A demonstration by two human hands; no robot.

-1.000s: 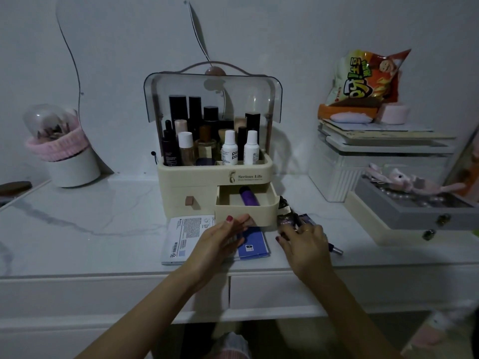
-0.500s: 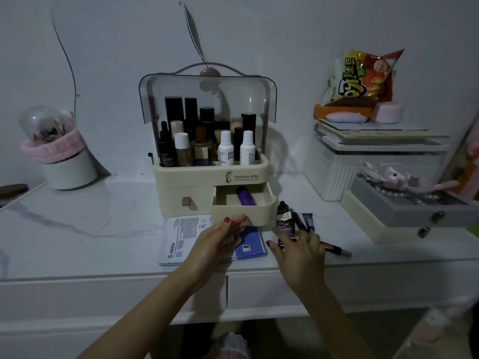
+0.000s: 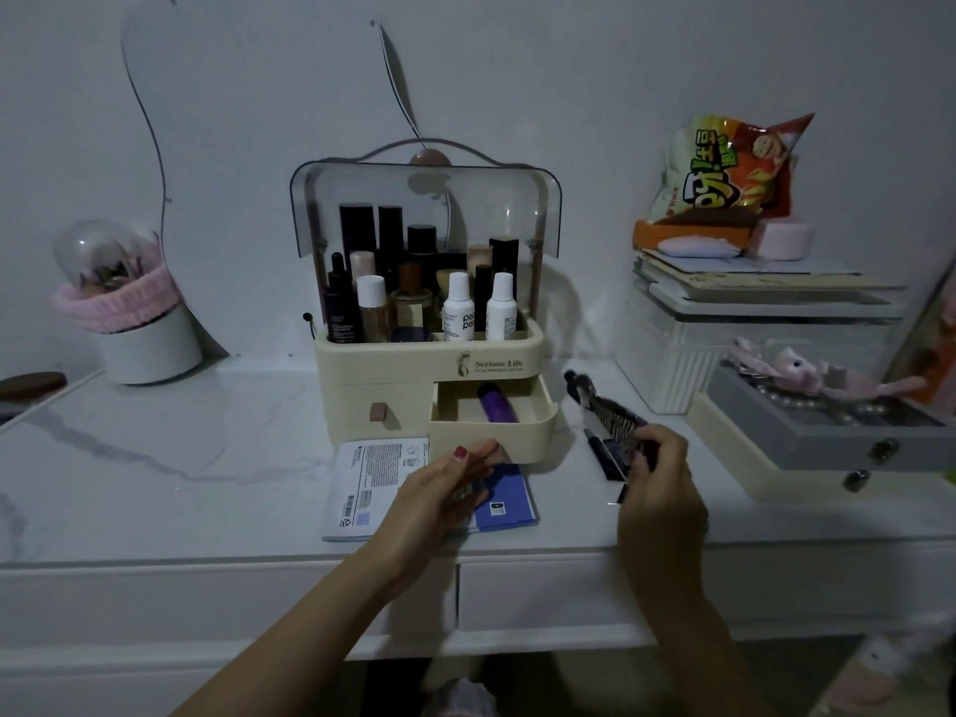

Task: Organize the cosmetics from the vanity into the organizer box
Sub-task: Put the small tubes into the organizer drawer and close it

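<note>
A cream organizer box (image 3: 393, 364) with a raised smoky lid stands on the white vanity (image 3: 155, 458), its top tray filled with several bottles. Its right drawer (image 3: 491, 434) is pulled out and holds a purple tube (image 3: 497, 403). My left hand (image 3: 445, 489) rests at the drawer's front, fingers on its lower edge. Right of the drawer, my right hand (image 3: 659, 478) is shut on a dark tube (image 3: 600, 401) lifted off the vanity and tilted up to the left. Other slim dark cosmetics (image 3: 602, 452) lie below it, partly hidden by the hand.
A white leaflet (image 3: 370, 483) and a blue packet (image 3: 504, 501) lie in front of the box. At the right stand a grey jewellery box (image 3: 827, 432), a clear storage box (image 3: 688, 354) and a snack bag (image 3: 724, 173). A white pot (image 3: 150, 349) with a pink band is at left.
My right hand has closed on the dark tube and raised it off the vanity, tilting it. My left hand stays at the drawer front.
</note>
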